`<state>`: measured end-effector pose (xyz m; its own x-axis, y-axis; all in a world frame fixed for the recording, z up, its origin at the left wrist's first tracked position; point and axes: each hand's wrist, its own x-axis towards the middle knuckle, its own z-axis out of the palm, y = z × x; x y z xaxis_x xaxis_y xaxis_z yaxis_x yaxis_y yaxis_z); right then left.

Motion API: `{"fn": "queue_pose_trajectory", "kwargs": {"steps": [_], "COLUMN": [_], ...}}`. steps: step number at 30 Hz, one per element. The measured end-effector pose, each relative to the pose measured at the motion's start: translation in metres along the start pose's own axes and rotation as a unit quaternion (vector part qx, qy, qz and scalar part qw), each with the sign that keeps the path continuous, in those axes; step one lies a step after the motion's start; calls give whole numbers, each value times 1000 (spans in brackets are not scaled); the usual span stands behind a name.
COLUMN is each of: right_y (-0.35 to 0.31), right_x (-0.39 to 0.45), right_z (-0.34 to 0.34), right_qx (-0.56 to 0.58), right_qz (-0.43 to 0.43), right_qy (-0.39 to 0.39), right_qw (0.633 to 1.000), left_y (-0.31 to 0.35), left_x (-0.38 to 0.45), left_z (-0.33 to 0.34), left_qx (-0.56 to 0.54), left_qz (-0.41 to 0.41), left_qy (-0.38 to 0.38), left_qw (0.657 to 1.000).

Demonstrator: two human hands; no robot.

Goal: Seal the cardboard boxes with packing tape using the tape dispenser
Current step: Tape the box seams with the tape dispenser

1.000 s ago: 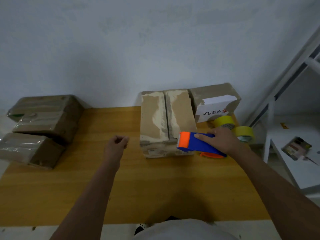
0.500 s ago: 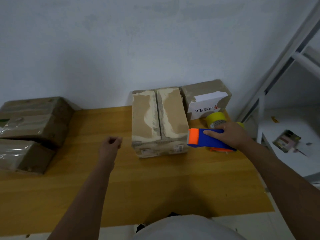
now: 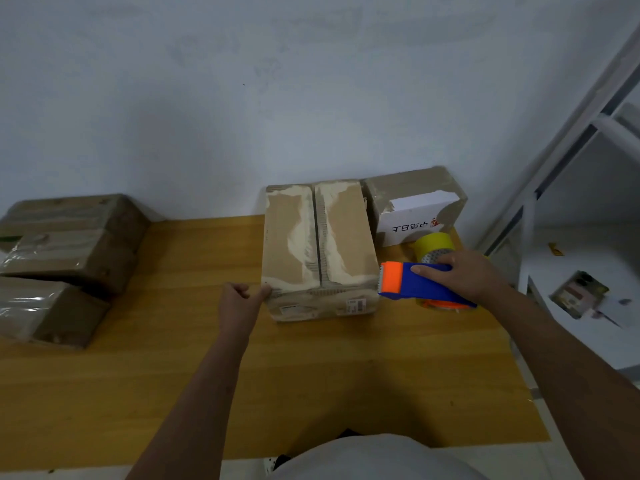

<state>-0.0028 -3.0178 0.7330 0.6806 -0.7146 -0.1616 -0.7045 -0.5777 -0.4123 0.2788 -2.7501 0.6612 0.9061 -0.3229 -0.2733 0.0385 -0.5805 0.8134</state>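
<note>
At centre frame sits the cardboard box [image 3: 320, 251] on the wooden counter [image 3: 173, 358], flaps shut, centre seam running away from the camera and, as far as I can judge, bare of fresh tape; pale torn streaks flank the seam, likely old tape scars; so this one looks yet to be sealed. Just left of it, the left hand [image 3: 239, 301] has its fingers curled, thumb tip touching the box's near left corner, holding nothing that I can see; it looks ready to steady the box. Right of centre, the right hand [image 3: 467, 275] grips the blue tape dispenser [image 3: 420, 282], fingers wrapped over its body, orange head pointing at the box's right side and just beside its near right corner; no strip looks laid down yet. Behind that hand stands a yellow tape roll [image 3: 434, 245], and further back a smaller box with a white label [image 3: 415, 207], its seal impossible to tell from here. Over at the left of the frame lies a stack of boxes [image 3: 65, 258] glinting with clear tape; those I judge done. So: some finished, the centre box next, the tape pull along its seam still ahead.
</note>
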Motion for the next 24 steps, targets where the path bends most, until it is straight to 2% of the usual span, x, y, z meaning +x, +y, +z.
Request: {"fn": "queue_pose_trajectory", "kwargs": {"steps": [5,12,24], "right_y": [1,-5,-14], "right_x": [3,7,-9], "right_z": [-1,9,32], "right_qx": [4,26,44], "right_qz": [-3,-11,1], "right_qy": [-10,-23,-9], "right_qw": [1000,999,999], "left_y": [-5,-7,-13], "left_x": [-1,23,58], "left_z": [6,-10,-26], "left_qx": [-35,-6,1], "left_qz": [-21,1,-29], "left_qy": [-4,-10,-69], "left_qw": [999,1000,997]}}
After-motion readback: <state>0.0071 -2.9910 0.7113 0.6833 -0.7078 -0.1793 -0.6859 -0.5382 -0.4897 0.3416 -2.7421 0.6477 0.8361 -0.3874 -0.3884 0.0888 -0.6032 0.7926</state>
